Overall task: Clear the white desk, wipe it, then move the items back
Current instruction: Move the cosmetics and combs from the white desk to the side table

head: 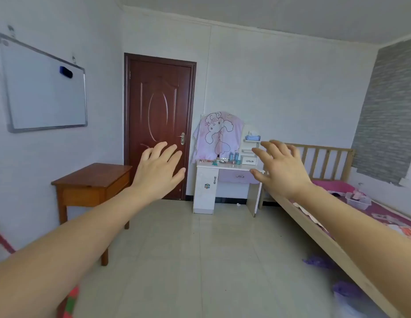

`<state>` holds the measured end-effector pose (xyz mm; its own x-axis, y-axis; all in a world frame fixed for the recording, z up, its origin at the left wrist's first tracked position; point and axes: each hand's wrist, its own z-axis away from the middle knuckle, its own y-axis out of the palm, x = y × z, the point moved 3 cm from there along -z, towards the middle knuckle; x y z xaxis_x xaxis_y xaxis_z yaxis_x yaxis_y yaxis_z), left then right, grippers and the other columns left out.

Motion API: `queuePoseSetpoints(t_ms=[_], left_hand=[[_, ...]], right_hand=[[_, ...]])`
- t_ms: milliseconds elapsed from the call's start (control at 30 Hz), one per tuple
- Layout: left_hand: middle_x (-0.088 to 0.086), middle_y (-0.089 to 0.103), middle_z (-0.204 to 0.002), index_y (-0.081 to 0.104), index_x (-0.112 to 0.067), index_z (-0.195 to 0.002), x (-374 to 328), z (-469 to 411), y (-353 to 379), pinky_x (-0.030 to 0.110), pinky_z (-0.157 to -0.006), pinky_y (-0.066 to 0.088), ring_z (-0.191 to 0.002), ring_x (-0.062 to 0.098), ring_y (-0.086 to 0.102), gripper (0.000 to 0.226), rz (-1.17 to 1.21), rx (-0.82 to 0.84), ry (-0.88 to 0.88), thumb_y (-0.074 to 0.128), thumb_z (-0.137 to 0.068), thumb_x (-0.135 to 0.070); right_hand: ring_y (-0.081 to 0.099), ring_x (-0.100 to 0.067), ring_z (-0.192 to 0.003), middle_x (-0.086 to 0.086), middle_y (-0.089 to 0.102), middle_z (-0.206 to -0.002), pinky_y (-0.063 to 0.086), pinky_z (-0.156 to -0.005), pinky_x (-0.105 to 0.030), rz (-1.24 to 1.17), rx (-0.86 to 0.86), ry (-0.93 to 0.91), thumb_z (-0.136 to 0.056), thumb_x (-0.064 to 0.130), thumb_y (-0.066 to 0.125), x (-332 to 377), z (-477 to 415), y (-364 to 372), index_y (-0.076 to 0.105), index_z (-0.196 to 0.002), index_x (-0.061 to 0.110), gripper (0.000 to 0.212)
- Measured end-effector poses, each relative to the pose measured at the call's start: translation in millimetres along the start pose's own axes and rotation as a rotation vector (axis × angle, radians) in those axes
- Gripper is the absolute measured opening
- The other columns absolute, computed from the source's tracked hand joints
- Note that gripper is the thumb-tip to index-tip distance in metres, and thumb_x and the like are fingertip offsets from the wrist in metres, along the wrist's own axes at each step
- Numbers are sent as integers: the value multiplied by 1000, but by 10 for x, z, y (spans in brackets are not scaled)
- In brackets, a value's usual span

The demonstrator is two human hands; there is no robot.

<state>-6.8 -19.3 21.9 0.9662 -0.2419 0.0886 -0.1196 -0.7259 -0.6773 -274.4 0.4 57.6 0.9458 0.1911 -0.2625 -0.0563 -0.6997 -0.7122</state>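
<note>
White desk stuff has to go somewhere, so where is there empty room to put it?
The brown wooden table left of the door has a bare top. The floor between it and the bed is mostly open. The white desk top is crowded with bottles along the back. Both hands, left and right, are empty.

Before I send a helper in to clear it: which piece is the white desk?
Find the dark red door in the far wall. The white desk stands just right of it, against the bed's headboard. Unlike the bare brown table, it has a pink cartoon cloth draped above.
</note>
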Motion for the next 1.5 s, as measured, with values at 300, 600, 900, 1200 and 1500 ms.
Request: queuePoseSetpoints(t_ms=[300, 600, 900, 1200, 1500], left_hand=[[8, 41, -143, 45, -10, -133, -277, -1133, 658, 42, -106, 20, -135, 27, 26, 48, 4, -121, 20, 40, -93, -36], [8, 41, -143, 45, -11, -134, -180, -1602, 1887, 43, -107, 23, -136, 27, 27, 49, -31, 17, 7, 39, -93, -38], [7, 40, -144, 44, -12, -134, 408, -2587, 3024, 44, -108, 22, -136, 27, 26, 49, -39, 2, -34, 39, -93, -38], [12, 49, -135, 52, -5, -126, 460, -3588, 4314, 45, -101, 30, -130, 30, 36, 71, 78, 48, 53, 15, -83, -47], [17, 54, -129, 57, 0, -119, 370, -4695, 5599, 47, -97, 35, -125, 35, 43, 48, 106, 16, 82, 44, -87, -33]], right_hand=[[28, -26, -134, -10, 38, -143, 19, -104, -45, 0, -93, 13, -89, 40, 51, -728, -760, 613, 42, -135, 15, 53], [21, -22, -137, -5, 30, -148, 16, -105, -41, -61, 52, -44, -90, 44, 45, -916, -1386, 2046, 33, -139, 20, 56], [23, -23, -137, -6, 32, -147, 16, -106, -42, -41, 51, -37, -91, 42, 45, -1177, -2506, 3176, 34, -139, 19, 54], [23, -23, -137, -8, 32, -147, 17, -106, -43, -25, 107, -38, -91, 39, 47, -1549, -3358, 4306, 35, -139, 17, 54], [30, -26, -134, -9, 39, -143, 20, -103, -43, -57, 35, 39, -89, 34, 51, -2339, -4218, 5410, 42, -135, 15, 50]])
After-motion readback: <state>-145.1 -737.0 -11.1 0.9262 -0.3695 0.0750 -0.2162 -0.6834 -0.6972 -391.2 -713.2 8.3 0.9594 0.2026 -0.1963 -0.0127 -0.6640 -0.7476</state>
